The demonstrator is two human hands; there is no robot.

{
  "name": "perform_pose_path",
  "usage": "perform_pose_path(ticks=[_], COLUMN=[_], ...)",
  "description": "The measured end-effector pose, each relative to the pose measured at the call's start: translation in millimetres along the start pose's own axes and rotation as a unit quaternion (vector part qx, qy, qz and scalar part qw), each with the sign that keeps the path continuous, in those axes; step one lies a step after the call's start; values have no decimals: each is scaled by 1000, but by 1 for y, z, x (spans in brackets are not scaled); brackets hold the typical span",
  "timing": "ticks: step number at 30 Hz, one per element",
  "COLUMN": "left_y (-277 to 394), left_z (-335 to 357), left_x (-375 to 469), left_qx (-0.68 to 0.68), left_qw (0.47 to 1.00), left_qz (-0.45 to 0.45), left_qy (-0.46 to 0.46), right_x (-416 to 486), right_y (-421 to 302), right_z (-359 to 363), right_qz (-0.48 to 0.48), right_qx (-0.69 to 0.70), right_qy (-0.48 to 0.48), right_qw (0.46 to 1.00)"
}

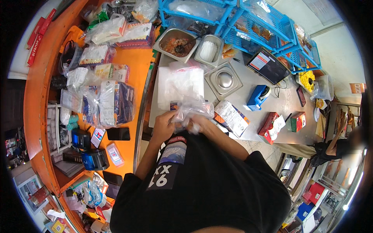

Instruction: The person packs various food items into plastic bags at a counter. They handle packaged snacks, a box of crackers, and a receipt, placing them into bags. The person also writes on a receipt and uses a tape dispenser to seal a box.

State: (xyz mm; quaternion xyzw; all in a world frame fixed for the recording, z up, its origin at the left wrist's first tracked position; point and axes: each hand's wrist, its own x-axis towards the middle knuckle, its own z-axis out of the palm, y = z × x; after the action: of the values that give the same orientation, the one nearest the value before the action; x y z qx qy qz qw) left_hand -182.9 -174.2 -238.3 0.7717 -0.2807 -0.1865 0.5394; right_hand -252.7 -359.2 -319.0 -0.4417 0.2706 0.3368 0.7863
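My left hand [165,124] grips one side of a clear plastic bag [193,110] close to my chest. My right hand [198,123], somewhat blurred, is on the bag's gathered near edge. A dark printed box shows partly inside or beneath the bag; which of the two I cannot tell. Beyond the bag lies a stack of white sheets or bags [180,84] on the steel counter [250,121]. To the right of my hands a printed box with a paper slip [232,118] lies on the counter.
Bagged boxes [109,103] and phones stand on the orange counter [140,62] at left. Steel food pans [176,43], a steel lid [223,80], a tablet [268,65] and a blue tape dispenser [258,97] are ahead and right. Blue plastic racks [262,32] rise behind. Another person [335,148] is far right.
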Motion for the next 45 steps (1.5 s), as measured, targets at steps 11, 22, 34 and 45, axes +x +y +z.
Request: perform_pose_path(ticks=[11, 22, 34, 45], left_y=[55, 6, -99, -177], left_z=[-24, -42, -41, -39], left_x=[-3, 29, 42, 56], left_qx=[-79, -1, 142, 306], left_qw=[974, 968, 960, 913], left_qz=[9, -112, -96, -182], left_qy=[211, 224, 223, 198], right_x=[48, -45, 175, 207], right_y=[-75, -165, -458, -496], right_z=[28, 98, 103, 138], right_qz=[-403, -163, -447, -514], right_qx=[-537, -717, -482, -489], right_qy=[196, 129, 468, 354], right_qw=[715, 666, 590, 610])
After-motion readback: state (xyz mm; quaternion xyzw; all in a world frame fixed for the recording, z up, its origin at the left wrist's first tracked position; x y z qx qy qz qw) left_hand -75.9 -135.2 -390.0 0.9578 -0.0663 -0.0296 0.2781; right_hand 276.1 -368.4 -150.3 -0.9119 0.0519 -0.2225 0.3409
